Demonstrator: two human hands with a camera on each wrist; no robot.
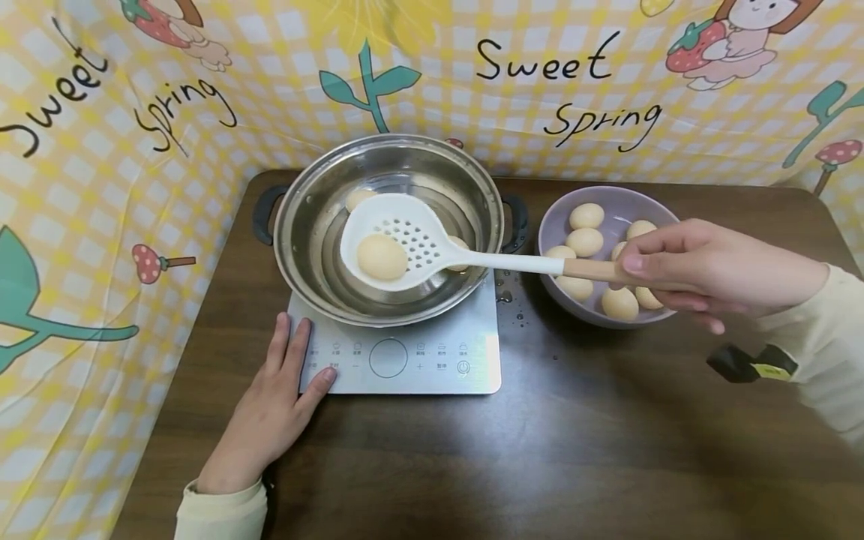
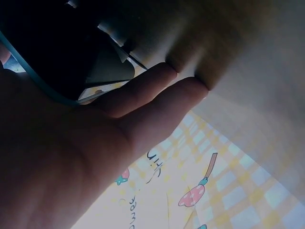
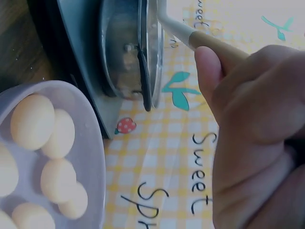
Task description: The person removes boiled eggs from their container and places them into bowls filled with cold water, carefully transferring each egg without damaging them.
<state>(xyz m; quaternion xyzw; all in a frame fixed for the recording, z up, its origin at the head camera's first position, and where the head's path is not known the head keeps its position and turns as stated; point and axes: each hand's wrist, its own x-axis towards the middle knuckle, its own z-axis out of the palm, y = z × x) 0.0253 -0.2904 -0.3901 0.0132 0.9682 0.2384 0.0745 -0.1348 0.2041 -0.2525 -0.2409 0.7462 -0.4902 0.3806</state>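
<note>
My right hand [image 1: 709,266] grips the wooden handle [image 1: 594,270] of a white slotted spoon [image 1: 432,244], above a purple bowl of eggs. The spoon's head is over the steel pot [image 1: 297,277], with one egg [image 1: 382,256] lying in it. Parts of other eggs [image 1: 359,198] show in the pot behind the spoon. My left hand [image 1: 263,412] rests with fingers spread on the left front corner of the induction cooker [image 1: 432,367]. In the right wrist view my right hand [image 3: 262,109] holds the wooden handle [image 3: 217,50].
The purple bowl [image 1: 607,196] with several eggs stands right of the pot, near its black side handle [image 1: 516,223]. Water drops lie on the brown table [image 1: 472,465] between them. A yellow checked cloth [image 1: 432,97] hangs behind and at the left.
</note>
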